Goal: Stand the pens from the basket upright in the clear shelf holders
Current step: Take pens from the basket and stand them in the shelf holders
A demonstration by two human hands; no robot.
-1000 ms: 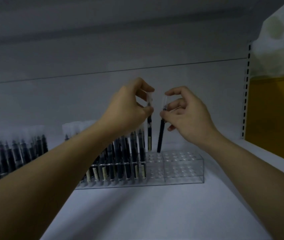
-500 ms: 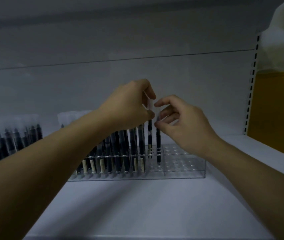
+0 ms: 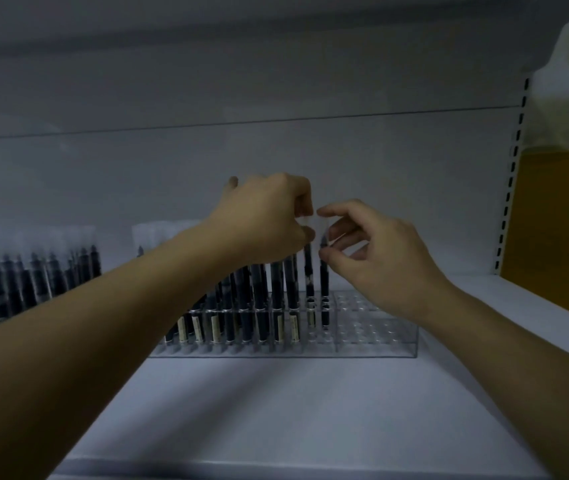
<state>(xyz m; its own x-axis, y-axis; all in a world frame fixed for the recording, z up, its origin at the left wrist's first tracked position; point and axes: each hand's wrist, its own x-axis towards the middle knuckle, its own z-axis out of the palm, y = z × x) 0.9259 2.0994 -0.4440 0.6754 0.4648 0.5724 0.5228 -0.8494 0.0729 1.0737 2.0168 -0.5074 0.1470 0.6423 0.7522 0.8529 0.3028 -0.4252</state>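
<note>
2 pens are held upright at the clear holder [image 3: 380, 344], 1 in each hand. The left pen [image 3: 308, 275] is pinched at its pale cap by the thumb and fingers of the left hand [image 3: 269, 220]. The right pen [image 3: 325, 289] is pinched near its top by the right hand [image 3: 383, 254], whose other fingers are loosely spread. The long axis of both pens is vertical, and the lower ends are already inside 2 neighbouring holes, just beside the filled rows [image 3: 258, 292]. Whether they are seated on the bottom cannot be told. Each pen lies directly below its own hand, so a short push straight down and then a release is judged to be needed. The empty holes lie nearer to the right hand.
</note>
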